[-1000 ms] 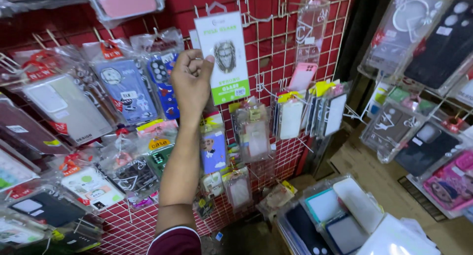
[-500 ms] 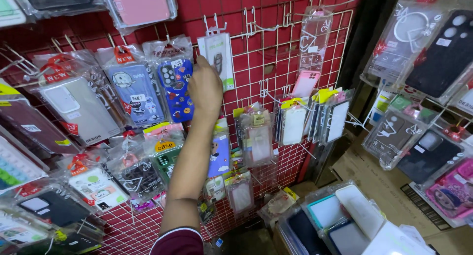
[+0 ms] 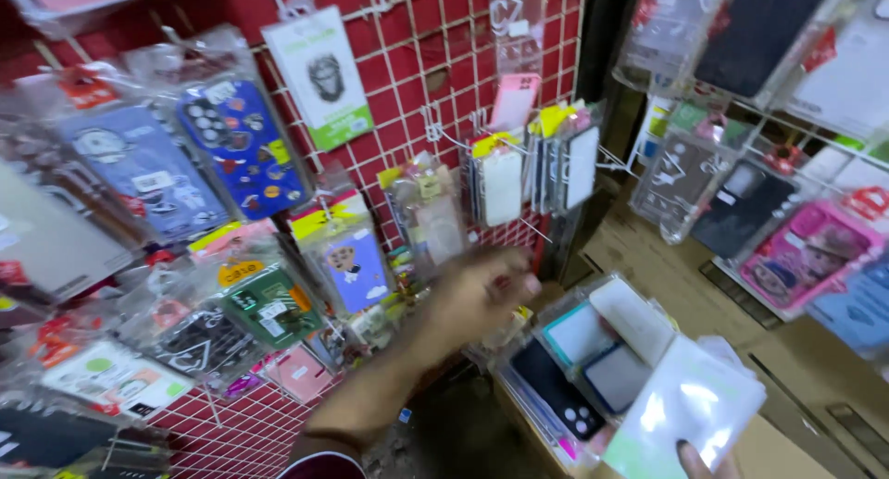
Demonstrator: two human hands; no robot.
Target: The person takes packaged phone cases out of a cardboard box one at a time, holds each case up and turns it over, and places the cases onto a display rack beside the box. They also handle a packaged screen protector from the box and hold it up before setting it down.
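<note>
Before a red wire-grid display wall (image 3: 444,35) hung with packaged phone cases, I see my left hand (image 3: 477,294) blurred in mid-air, fingers loosely curled and holding nothing that I can make out. It hovers just above the stack of clear-sleeved phone cases (image 3: 593,359) fanned out low at the right. My right hand (image 3: 706,460) shows only at the bottom edge, where a thumb pinches the lower corner of a frosted plastic sleeve (image 3: 690,414) at the front of that stack. I judge these packs light, thin and slightly springy, their film slippery; best taken by an edge or by the stiff card header, thumb on one face and fingers behind.
</note>
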